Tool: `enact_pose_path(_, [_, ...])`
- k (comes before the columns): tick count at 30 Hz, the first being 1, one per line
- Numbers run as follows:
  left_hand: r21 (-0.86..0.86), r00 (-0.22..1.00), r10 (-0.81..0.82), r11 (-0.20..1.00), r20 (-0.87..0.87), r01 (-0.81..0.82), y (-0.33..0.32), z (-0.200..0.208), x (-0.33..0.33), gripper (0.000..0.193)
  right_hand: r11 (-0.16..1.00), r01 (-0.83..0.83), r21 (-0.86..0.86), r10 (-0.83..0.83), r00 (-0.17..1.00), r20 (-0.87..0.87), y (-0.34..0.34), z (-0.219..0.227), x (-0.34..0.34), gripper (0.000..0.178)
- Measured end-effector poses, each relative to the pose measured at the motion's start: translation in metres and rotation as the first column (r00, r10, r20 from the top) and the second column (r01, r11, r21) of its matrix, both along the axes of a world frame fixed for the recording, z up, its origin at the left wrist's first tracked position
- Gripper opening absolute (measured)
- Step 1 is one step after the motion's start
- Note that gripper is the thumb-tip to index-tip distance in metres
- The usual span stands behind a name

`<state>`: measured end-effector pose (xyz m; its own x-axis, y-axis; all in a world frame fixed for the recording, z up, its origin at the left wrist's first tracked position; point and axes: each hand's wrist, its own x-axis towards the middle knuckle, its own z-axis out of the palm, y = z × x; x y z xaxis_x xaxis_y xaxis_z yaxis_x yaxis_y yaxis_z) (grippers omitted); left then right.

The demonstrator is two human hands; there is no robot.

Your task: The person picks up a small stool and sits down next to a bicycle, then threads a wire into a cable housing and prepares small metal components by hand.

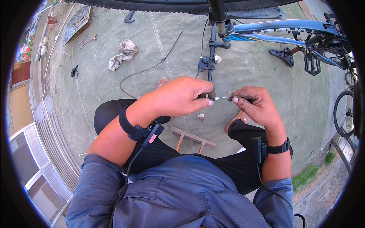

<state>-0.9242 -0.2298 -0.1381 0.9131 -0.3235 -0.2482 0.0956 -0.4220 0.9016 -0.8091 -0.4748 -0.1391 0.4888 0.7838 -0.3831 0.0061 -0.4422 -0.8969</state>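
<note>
Blue-grey shirt (171, 201), fine-striped, short-sleeved. On shirt's left: flapped pocket (142, 189); near shirt's middle: dark button (202, 214). Beyond shirt: black trousers (245, 133), then brownish shoes (245, 117). Forward of each sleeve of shirt: black strap (279, 148), black box (259, 149), black cable (262, 178); pink label (152, 138) on left box.

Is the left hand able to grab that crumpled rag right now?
Probably not: the left hand is busy with a thin wire, and the rag lies farther off on the ground.
</note>
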Motion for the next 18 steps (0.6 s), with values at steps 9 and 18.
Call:
enact_pose_path(9, [0.043, 0.992, -0.001, 0.999, 0.127, -0.004, -0.006, -0.009, -0.003, 0.016, 0.998, -0.068, -0.014, 0.069, 0.994, 0.082, 0.005, 0.003, -0.005, 0.012])
enact_pose_path(18, [0.060, 0.997, -0.036, 0.998, 0.068, 0.032, -0.012, -0.005, -0.002, 0.015, 0.985, -0.167, 0.030, 0.162, 0.977, 0.138, 0.008, -0.013, -0.016, 0.013])
